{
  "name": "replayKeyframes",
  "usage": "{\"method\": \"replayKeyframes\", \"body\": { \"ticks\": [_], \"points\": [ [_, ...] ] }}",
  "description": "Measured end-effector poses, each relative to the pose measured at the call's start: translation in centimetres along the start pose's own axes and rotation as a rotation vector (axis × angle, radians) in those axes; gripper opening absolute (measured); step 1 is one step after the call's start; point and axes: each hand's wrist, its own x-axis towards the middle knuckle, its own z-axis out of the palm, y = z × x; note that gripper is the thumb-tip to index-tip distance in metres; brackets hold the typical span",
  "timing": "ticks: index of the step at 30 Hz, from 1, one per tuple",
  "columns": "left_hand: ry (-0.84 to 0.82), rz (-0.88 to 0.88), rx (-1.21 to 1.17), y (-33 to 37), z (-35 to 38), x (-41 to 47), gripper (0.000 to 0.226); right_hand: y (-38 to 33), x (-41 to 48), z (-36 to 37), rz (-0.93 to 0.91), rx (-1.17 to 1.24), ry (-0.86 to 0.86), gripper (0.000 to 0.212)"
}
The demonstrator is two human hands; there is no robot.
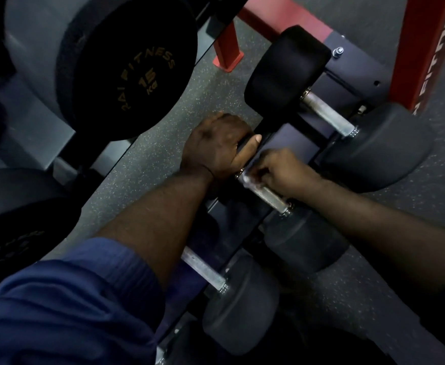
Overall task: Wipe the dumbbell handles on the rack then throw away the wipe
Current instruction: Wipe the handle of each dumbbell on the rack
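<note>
Three black dumbbells lie side by side on a dark rack. My left hand grips the far head of the middle dumbbell, thumb pressed on its black edge. My right hand pinches a small pale wipe against the knurled steel handle of that middle dumbbell, near its far end. The far dumbbell's handle and the near dumbbell's handle lie bare.
A red frame upright and a red foot stand at the rack's far end. To the left hang large black plates, one marked 15 kg. Speckled rubber floor lies between plates and rack.
</note>
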Motion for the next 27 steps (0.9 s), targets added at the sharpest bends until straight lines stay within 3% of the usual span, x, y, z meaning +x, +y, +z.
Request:
{"method": "replayKeyframes", "body": {
  "ticks": [2,5,8,10,13,16,20,23,27],
  "points": [
    [-0.011,0.005,-0.002,0.2,0.0,0.0,0.050,0.1,0.9,2.1,0.260,0.170,0.169,0.018],
    [-0.007,0.006,-0.023,0.1,-0.2,0.0,0.047,1.2,0.5,2.7,0.407,0.329,0.085,0.011],
    [0.014,-0.004,-0.038,0.3,-0.4,0.1,0.043,2.2,0.4,0.7,0.452,0.112,-0.150,0.006],
    [0.008,-0.004,-0.048,0.2,-0.2,0.0,0.042,1.7,1.7,1.2,0.470,0.079,-0.212,0.008],
    [-0.038,0.001,-0.030,0.1,-0.1,0.0,0.045,0.3,3.5,3.2,0.541,0.542,-0.219,0.017],
    [-0.027,0.001,-0.021,0.3,-0.2,-0.2,0.045,0.7,2.7,2.9,0.660,0.959,-0.425,0.027],
    [-0.027,-0.002,-0.018,0.1,-0.4,-0.1,0.046,2.6,3.0,1.8,0.712,1.014,-0.612,0.028],
    [-0.023,0.001,-0.035,0.2,-0.4,-0.2,0.043,1.7,4.2,2.6,0.758,1.159,-0.616,0.035],
    [-0.046,-0.013,-0.016,0.3,-0.4,0.0,0.045,1.6,3.6,2.7,0.706,1.118,-0.529,0.035]
  ]
}}
